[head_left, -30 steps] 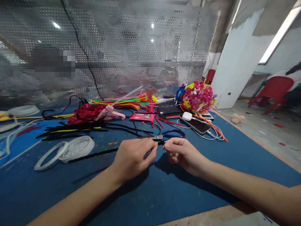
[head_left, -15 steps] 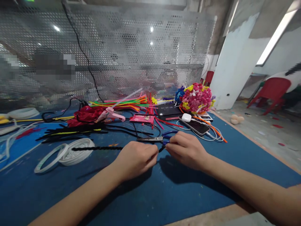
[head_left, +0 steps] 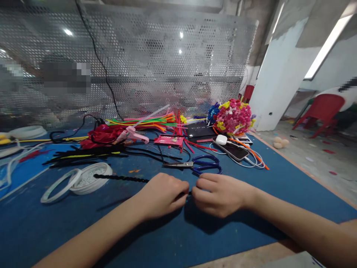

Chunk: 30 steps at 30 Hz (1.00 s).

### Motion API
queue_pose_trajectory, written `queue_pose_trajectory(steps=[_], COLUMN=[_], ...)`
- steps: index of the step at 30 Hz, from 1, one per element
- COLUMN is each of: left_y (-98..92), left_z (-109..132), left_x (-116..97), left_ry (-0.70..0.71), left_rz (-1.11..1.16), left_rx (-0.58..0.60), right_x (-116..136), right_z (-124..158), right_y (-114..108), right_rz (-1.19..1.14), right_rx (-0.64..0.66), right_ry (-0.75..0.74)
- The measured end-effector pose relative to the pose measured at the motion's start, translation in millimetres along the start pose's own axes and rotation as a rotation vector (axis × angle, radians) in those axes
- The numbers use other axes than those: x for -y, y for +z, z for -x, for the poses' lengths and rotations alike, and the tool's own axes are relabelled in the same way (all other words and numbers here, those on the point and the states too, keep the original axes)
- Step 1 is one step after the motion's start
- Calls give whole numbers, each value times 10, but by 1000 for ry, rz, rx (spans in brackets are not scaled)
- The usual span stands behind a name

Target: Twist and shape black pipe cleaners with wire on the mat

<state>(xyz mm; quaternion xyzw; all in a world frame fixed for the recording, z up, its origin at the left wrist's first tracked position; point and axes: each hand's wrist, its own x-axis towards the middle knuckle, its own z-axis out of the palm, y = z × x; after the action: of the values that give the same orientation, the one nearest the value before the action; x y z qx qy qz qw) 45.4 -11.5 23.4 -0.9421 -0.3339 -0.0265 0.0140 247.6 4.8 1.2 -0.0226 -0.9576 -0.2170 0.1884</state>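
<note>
A twisted black pipe cleaner point(head_left: 122, 178) runs out to the left from my left hand point(head_left: 167, 193), which is closed around it. Close beside it, my right hand point(head_left: 220, 193) pinches the other end, and a short dark bit shows between the two hands. Both hands are held over the blue table mat point(head_left: 181, 238). Scissors with blue handles point(head_left: 195, 164) lie just beyond my fingers. The free end of the pipe cleaner hangs over a round white tub point(head_left: 103, 178) of small pale beads, with its ring-shaped lid point(head_left: 60, 188) leaning against it.
Black pipe cleaners point(head_left: 80, 156), a pink glue gun point(head_left: 135, 134), a pink packet point(head_left: 169, 140) and bright pipe cleaners point(head_left: 147, 122) lie behind. To the right are a phone with a cable point(head_left: 232, 149) and a fuzzy flower ball point(head_left: 234, 117). A perforated metal screen point(head_left: 156, 67) stands at the back.
My right hand has moved back towards me, away from the scissors, whose handles now show fully. My left hand has come slightly nearer, and the pipe cleaner has shifted right with it.
</note>
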Motion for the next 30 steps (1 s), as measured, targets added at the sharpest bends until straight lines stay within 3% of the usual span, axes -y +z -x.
queue_pose_trajectory(steps=[4,9,12,14,17,20,24,27,30], left_y=[51,114,132,147,158,111,11,-11,-4], left_z=[-6,15,36,37,13,-27,-69,-76,-73], left_x=[69,127,122,113,92,52,-1,-15,-23], left_ry=[59,239,379,385,169,-106,-236,-301,-395], left_rz=[-88,-433,-571,-586,-375,170,957,1348,1488], left_rx=[-100,-343,-393,-389,-330,-237,-17,140,158], right_x=[-18,-25,-15,-9,-6,-25,-78,-100,-84], right_z=[25,6,-17,-17,8,44,68,56,33], right_y=[81,157,223,243,199,93,-41,-88,-113], right_rz=[-251,-1085,-1440,-1427,-963,-388,21,147,154], right_rx=[11,-140,-107,-83,-161,-232,-300,-390,-418], right_ry=[372,997,1177,1202,1017,545,-23,-230,-247])
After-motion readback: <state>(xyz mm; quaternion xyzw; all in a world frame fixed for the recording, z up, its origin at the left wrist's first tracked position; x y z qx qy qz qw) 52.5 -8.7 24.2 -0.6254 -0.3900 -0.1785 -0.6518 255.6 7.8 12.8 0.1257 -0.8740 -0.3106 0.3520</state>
